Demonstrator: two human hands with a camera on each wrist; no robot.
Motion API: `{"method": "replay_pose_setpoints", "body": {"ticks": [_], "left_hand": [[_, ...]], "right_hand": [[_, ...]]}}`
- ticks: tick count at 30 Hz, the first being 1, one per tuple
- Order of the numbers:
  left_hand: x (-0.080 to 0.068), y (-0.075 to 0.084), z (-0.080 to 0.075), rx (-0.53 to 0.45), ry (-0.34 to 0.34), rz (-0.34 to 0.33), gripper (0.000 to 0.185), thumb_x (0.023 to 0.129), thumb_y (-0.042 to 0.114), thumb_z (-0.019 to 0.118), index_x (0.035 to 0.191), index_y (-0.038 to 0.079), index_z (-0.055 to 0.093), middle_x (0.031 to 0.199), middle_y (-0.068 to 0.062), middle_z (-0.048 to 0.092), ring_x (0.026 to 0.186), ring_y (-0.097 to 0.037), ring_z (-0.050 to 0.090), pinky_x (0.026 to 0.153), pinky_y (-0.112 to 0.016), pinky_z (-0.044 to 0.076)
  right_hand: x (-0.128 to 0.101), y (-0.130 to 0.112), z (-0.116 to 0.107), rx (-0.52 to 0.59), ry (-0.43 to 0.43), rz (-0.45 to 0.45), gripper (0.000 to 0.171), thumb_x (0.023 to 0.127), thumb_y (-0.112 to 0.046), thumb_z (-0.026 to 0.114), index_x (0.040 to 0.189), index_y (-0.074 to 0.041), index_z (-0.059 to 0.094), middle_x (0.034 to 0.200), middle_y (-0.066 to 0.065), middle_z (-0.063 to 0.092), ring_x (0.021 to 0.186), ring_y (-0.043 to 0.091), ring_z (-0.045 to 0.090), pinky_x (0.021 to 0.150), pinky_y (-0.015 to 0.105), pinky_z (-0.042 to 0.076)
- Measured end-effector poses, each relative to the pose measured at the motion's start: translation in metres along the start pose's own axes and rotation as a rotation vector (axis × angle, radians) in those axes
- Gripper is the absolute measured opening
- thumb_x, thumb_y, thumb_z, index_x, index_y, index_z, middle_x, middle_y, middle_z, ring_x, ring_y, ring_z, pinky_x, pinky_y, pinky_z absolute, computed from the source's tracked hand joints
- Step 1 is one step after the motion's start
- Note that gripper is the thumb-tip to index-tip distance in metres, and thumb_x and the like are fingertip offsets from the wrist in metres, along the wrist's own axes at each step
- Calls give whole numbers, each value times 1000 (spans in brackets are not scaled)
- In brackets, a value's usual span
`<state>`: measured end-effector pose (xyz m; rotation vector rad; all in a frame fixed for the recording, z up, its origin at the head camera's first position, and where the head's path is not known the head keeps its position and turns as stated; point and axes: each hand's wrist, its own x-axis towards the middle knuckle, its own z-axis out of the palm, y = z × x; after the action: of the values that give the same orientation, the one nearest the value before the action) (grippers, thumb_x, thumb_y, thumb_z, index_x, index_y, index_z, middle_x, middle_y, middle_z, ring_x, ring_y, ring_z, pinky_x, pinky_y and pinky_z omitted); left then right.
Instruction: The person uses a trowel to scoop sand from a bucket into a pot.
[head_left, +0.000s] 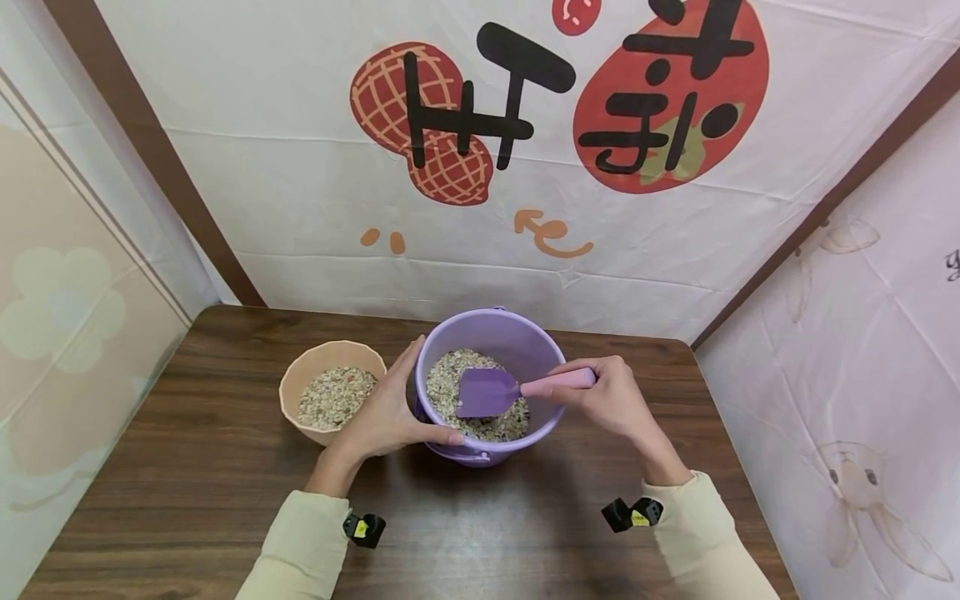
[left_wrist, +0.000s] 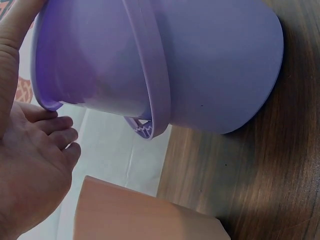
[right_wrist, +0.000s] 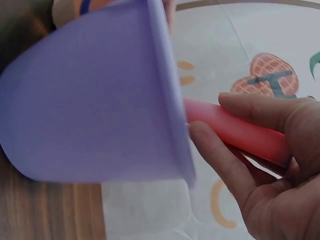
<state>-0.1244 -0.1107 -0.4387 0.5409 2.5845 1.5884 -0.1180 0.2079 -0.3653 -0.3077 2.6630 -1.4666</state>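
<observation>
A purple bucket [head_left: 517,332] stands mid-table, holding mixed grain [head_left: 448,385]. My left hand [head_left: 382,412] cups the bucket's left side, thumb along the front wall and fingers up by the rim. In the left wrist view, the left hand [left_wrist: 30,165] lies against the bucket [left_wrist: 215,65]. My right hand [head_left: 606,398] grips the pink handle [head_left: 558,382] of a small scoop. Its purple blade [head_left: 483,392] lies over the grain inside the bucket. The right wrist view shows the right hand [right_wrist: 270,200] curled round the handle [right_wrist: 235,132] at the bucket's rim [right_wrist: 172,100].
A peach bowl [head_left: 330,348] with some of the same grain sits just left of the bucket, touching my left hand. The dark wooden table [head_left: 187,467] is closed in by printed cloth walls [head_left: 300,208] at the back and on both sides.
</observation>
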Motion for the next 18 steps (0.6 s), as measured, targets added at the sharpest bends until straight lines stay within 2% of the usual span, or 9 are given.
{"method": "replay_pose_setpoints", "body": {"ticks": [7,13,18], "left_hand": [[0,1,-1,5,-1,-6,148,50,57,98,165,21,11,168,-8,17,150,-26,23,118,-56,25],[0,2,-1,5,-4,-15,148,51,58,98,165,21,11,168,-8,17,150,-26,23,118,-57,25],[0,2,0,8,-5,-13,148,51,58,98,165,21,11,167,-8,17,150,-27,23,118,-57,26]], "right_hand": [[1,0,-12,-16,-84,-16,11,86,-15,82,95,-20,85,89,-5,78,86,16,73,70,27,56],[6,1,-5,-25,-80,-30,11,83,-11,82,94,-13,84,86,-1,78,80,16,73,68,28,58],[11,4,6,54,-68,-15,12,83,-10,82,95,-7,82,86,3,78,80,22,74,68,31,60]]}}
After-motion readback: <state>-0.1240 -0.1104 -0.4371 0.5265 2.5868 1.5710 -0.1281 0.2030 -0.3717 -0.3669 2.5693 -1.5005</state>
